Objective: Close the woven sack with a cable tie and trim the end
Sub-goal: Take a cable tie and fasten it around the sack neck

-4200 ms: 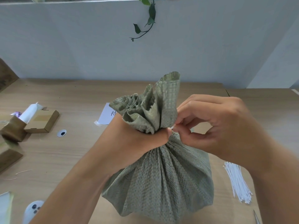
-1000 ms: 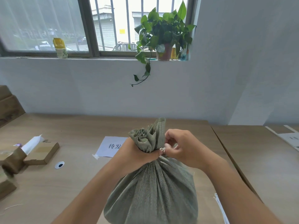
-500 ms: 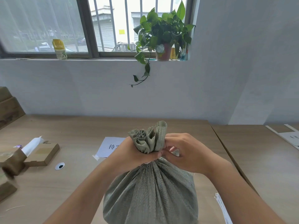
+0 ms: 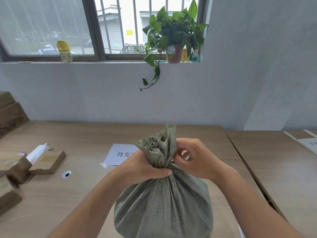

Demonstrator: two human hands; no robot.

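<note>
Far left of the table (image 4: 85, 194) sat a stack of cardboard boxes (image 4: 10, 114) and a flat carton (image 4: 49, 162) with a white roll (image 4: 36, 152) sticking out, all well apart from the work, likely packing stock parked out of the way. A small white disc (image 4: 66, 174) lay just beside the carton. A paper label (image 4: 120, 154) with printed characters lay behind the sack, partly hidden by the left hand. Left hand (image 4: 145, 167) was closed tight around the gathered neck of the woven sack (image 4: 163, 208), thumb across the front; judged this was to keep the pleats bunched so a tie could bite. Sack stood upright on the table at centre, full and rounded, its ruffled mouth (image 4: 159, 145) flaring above the grip. Right hand (image 4: 193, 160) was pressed against the neck from the other side, fingers curled in a pinch at the choke point. A cable tie was probably being worked there, but it was too hidden to confirm, so cannot tell what that hand gripped. No cutter in view. Judged step: cinching, trimming not yet done. Risk: the neck springing open if the left grip eased. On the sill above sat a potted plant (image 4: 173, 35) and a yellow-capped bottle (image 4: 64, 51), irrelevant. A 2nd table (image 4: 283, 169) abutted on the right.
</note>
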